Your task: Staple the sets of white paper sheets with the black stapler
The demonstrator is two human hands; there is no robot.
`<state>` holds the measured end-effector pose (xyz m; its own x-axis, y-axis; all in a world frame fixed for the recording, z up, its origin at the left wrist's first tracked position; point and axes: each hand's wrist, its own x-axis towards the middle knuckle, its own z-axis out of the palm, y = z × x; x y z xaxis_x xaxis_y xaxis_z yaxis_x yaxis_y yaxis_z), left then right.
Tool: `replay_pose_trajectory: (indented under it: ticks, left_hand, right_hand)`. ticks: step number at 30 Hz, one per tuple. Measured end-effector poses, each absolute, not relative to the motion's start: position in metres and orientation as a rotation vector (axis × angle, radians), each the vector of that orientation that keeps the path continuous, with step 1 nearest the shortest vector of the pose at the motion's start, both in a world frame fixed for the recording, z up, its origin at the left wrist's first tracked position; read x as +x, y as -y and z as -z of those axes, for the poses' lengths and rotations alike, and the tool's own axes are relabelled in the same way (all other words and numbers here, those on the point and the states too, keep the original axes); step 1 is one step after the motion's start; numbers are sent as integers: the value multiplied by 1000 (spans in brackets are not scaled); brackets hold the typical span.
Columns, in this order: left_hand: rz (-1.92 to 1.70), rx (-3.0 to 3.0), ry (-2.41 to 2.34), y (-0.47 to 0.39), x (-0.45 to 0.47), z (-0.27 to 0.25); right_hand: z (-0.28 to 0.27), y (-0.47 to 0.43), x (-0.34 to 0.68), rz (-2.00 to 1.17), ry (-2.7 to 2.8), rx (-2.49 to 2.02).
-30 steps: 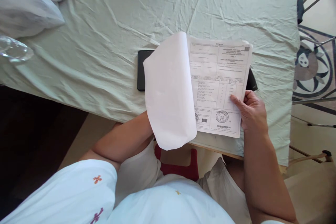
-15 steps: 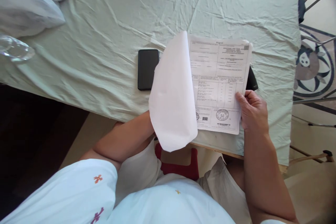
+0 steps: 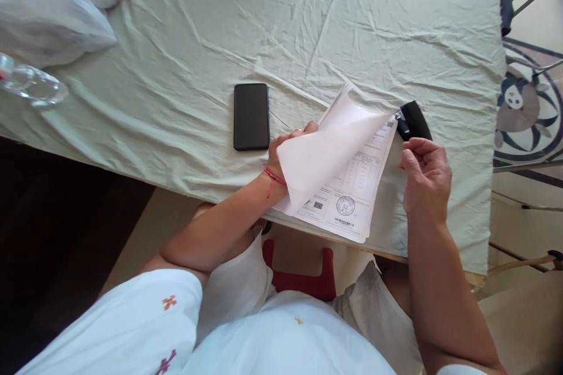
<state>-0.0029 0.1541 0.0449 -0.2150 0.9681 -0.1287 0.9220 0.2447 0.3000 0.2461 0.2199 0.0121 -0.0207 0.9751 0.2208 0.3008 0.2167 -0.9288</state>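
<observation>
A stack of printed forms (image 3: 345,211) with round stamps and barcodes lies slanted at the table's front edge. One sheet (image 3: 325,140) curls up over it, showing its blank white back. My left hand (image 3: 290,139), a red string bracelet on its wrist, grips the stack's left side; the curled sheet hides part of its fingers. My right hand (image 3: 426,173) hovers to the right of the papers, apart from them, its fingers curled in toward the thumb with nothing visible in them. Just beyond it lies a black object resembling a stapler (image 3: 414,120).
A black smartphone (image 3: 251,116) lies left of the papers on the wrinkled pale green tablecloth (image 3: 185,94). At the far left are a clear plastic bottle (image 3: 37,83) and a white plastic bag (image 3: 53,12). A red stool (image 3: 323,281) is below the table edge.
My right hand has let go of the papers' right edge. The stack has turned and slid toward me, the lifted sheet has swung rightward, and my left hand and the black object have come into view.
</observation>
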Motion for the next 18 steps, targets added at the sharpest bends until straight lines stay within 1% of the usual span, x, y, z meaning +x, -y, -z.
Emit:
replay_pose_trajectory:
  ticks: [2,4,8,12,14,16,18]
  left_hand:
    - [-193,1844,-2235,-154,0,-41]
    - [-124,1820,-2238,-156,3,-37]
    - [-124,1771,-2219,-160,8,-33]
    - [-274,1676,-2118,-161,4,-32]
    - [-411,1637,-2086,-161,0,-28]
    - [-586,1608,-2048,-161,-6,-22]
    - [-771,1587,-1977,-161,-9,-15]
  right_hand:
    - [-20,-213,240,-870,1482,-1183]
    - [-29,-205,237,-805,1516,-1135]
    - [-46,-196,241,-600,1823,-1055]
    - [-47,-201,252,-676,2186,-926]
    - [-43,-207,257,-710,2271,-1032]
    - [-38,-214,262,-715,2341,-1264]
    - [-33,-221,267,-652,2427,-1469]
